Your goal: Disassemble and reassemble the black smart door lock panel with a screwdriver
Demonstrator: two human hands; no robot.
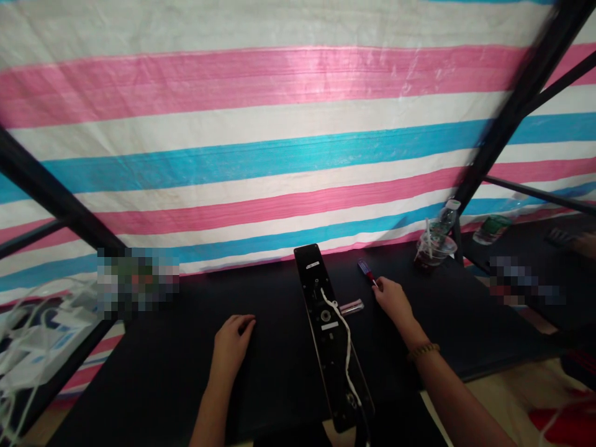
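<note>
White cables: tangled with white boxes at my far left (46, 347), off the near work.
Left hand: (230, 341) on the black counter (172, 360), fingers loosely curled and released, nothing seen in them; well left of the panel.
Black panel: (330, 335) mid-counter between my two hands, lying flat. Long axis runs near to far, far end leaning left, near end toward my body.
White cord: (347, 347) laid along the panel's face, from its upper half down to the near end.
Small pinkish clear piece: (352, 307) by the panel's right edge, roughly crosswise to it; I can't tell if they touch.
Screwdriver: (365, 269) right of the panel's far half. Handle points away and left, shaft end back toward me; long axis slants far-left to near-right.
Right hand: (393, 301) fingers pinching the screwdriver by its shaft end, handle sticking out past them. Beaded bracelet (424, 352) on the wrist.
Plastic cup: (433, 249) far right of my counter, bottle (449, 214) just behind it.
Another person's hand: (585, 244) at my far right edge, too blurred to read.
</note>
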